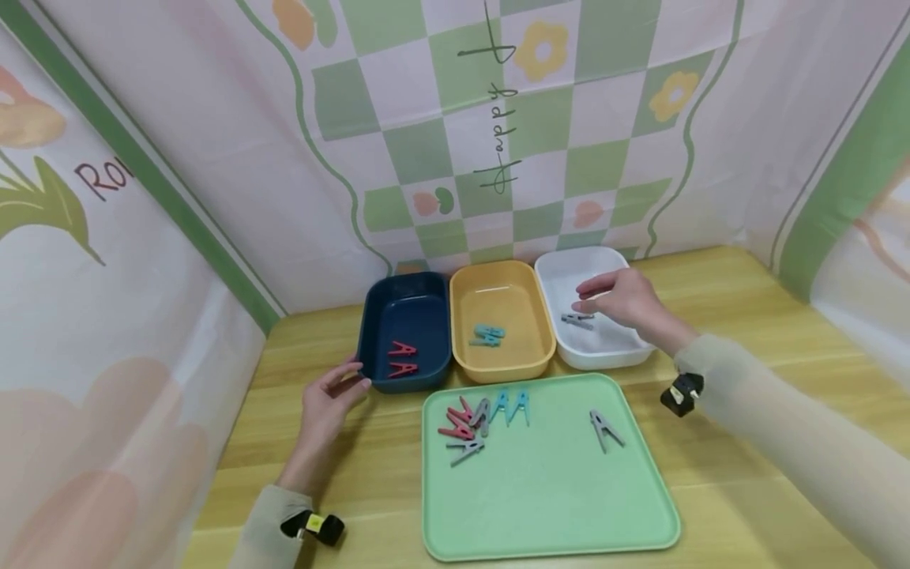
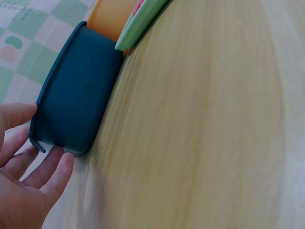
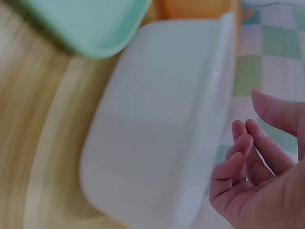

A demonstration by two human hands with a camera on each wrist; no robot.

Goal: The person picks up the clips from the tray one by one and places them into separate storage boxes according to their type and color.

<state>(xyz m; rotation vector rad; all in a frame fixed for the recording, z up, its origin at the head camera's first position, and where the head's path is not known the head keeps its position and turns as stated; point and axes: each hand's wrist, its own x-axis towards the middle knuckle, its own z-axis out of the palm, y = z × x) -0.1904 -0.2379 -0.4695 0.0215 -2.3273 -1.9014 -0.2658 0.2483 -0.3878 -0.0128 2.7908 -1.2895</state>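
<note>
My left hand (image 1: pixel 329 401) touches the near-left corner of the navy blue bin (image 1: pixel 405 385), its fingers relaxed against the rim and outer wall, as the left wrist view also shows. Two red clothespins (image 1: pixel 403 369) lie inside that bin. Over the white bin (image 1: pixel 604 359) hovers my right hand (image 1: pixel 620 299), with nothing between thumb and fingers in the right wrist view. Below its fingertips a grey clothespin (image 1: pixel 577 322) is in the white bin. On the green tray (image 1: pixel 547 506) lie red clothespins (image 1: pixel 456 427), blue clothespins (image 1: pixel 520 406) and grey clothespins (image 1: pixel 606 431).
Between the navy and white bins stands a yellow bin (image 1: pixel 501 369) with blue clothespins (image 1: pixel 487 335) in it. All three bins stand side by side on the wooden table (image 1: pixel 362 490), behind the tray. A patterned cloth (image 1: pixel 469 142) hangs behind the table.
</note>
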